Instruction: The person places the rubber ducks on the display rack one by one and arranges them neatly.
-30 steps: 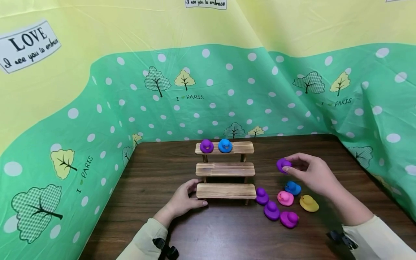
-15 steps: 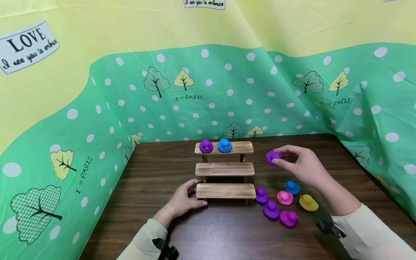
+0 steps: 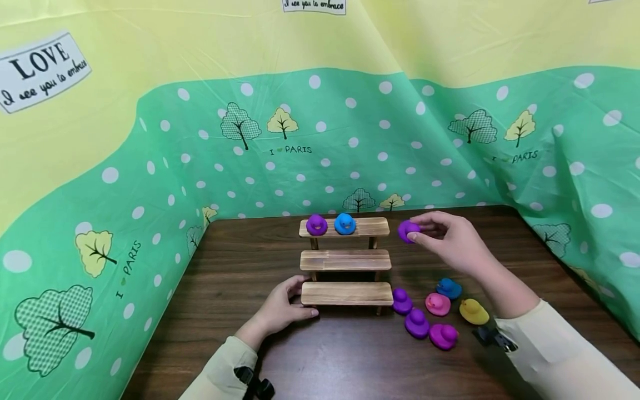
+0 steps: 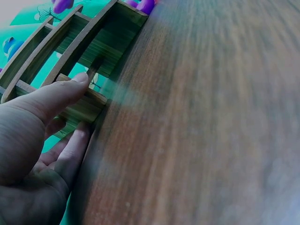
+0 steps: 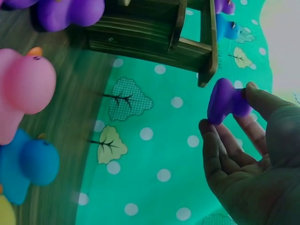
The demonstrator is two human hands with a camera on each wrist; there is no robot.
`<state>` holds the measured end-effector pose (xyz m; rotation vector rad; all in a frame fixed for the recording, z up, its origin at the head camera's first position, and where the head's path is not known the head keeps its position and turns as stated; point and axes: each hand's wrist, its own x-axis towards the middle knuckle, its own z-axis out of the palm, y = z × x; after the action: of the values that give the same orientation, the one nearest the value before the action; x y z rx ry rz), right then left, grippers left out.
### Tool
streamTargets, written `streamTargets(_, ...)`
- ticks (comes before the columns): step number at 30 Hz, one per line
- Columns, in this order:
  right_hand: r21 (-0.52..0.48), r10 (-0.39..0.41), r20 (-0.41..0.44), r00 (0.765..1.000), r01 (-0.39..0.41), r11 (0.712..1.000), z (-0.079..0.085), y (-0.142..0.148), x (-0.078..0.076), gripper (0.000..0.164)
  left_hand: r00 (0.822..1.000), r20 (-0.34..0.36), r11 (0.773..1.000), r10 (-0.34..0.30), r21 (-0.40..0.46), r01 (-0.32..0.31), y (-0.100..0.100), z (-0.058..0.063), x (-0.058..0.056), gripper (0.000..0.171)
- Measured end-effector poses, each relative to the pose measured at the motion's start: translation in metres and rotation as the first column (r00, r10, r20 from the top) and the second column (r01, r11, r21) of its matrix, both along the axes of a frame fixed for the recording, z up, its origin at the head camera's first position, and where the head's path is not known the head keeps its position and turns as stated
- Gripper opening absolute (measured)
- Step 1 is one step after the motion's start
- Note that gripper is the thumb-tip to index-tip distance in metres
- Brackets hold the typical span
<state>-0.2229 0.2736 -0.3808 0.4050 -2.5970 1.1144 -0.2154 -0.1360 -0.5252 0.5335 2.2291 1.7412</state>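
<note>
A three-tier wooden stand [image 3: 346, 260] stands on the table. My left hand [image 3: 281, 309] grips its lower left end, the thumb in front and the fingers behind, as the left wrist view shows. My right hand [image 3: 452, 243] pinches a purple rubber duck [image 5: 224, 101] between thumb and fingertips. It holds this duck in the air, just right of the top tier and apart from it. On that top tier sit a purple duck [image 3: 317, 225] at the left and a blue duck [image 3: 345, 224] beside it. The middle and bottom tiers carry nothing.
Right of the stand, several ducks lie on the dark wooden table [image 3: 340, 355]: purple ones [image 3: 417, 323], a magenta one [image 3: 443, 336], a pink one [image 3: 438, 304], a blue one [image 3: 449, 288] and a yellow one [image 3: 474, 312]. A green cloth [image 3: 320, 166] hangs behind.
My right hand has moved left and away from me with the purple duck, from above the loose ducks to near the top tier. The left hand stays on the stand.
</note>
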Motion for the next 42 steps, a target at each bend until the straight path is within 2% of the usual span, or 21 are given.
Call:
streamTargets(8, -0.023, 0.016, -0.014, 1.0, -0.016, 1.0, 0.007, -0.01, -0.009, 0.026, 1.0, -0.005, 1.0, 0.002, -0.001, -0.002, 0.0, -0.001, 0.0, 0.073)
streamTargets(15, -0.085, 0.041, 0.025, 0.999, -0.039, 0.996, 0.013, -0.023, -0.013, 0.03, 1.0, -0.015, 1.0, 0.005, -0.005, -0.005, 0.001, -0.001, -0.002, 0.073)
streamTargets(27, -0.089, 0.072, 0.046, 0.996, -0.068, 0.994, 0.012, -0.042, -0.026, 0.031, 1.0, -0.018, 1.0, -0.003, -0.009, 0.002, 0.001, 0.0, -0.001, 0.073)
streamTargets(42, -0.03, 0.082, 0.08, 0.993, -0.08, 0.996, 0.012, -0.052, -0.037, 0.031, 1.0, -0.003, 1.0, 0.005, -0.001, -0.005, 0.0, -0.001, -0.001, 0.071)
